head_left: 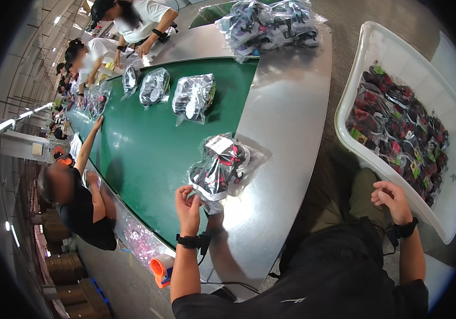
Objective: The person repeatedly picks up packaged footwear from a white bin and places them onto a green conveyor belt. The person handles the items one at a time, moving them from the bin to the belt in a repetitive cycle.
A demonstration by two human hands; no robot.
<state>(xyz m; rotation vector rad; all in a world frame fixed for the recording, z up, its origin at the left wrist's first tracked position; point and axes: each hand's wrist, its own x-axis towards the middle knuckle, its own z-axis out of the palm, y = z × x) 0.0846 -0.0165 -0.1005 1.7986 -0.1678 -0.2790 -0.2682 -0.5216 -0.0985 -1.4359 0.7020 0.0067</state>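
A clear plastic bag of black and red shoes [218,169] with white soles and a white label lies across the near edge of the green belt and the metal border. My left hand [187,211] is at the bag's near left corner, thumb and fingers curled in on its edge. Off to the right, my right hand [392,202] hovers by the near side of a white bin [351,101], loosely curled with fingers apart and nothing in them. Inside the bin are many bagged black and red shoes [398,133]. Dark bands circle both my wrists.
Several bagged shoes [193,98] lie farther up the green belt [148,154]. Clear bags of shoes [270,26] are piled on the far metal border [292,101]. A co-worker in black [81,207] reaches over the left side; others stand beyond. An orange tape dispenser [160,268] sits near my left forearm.
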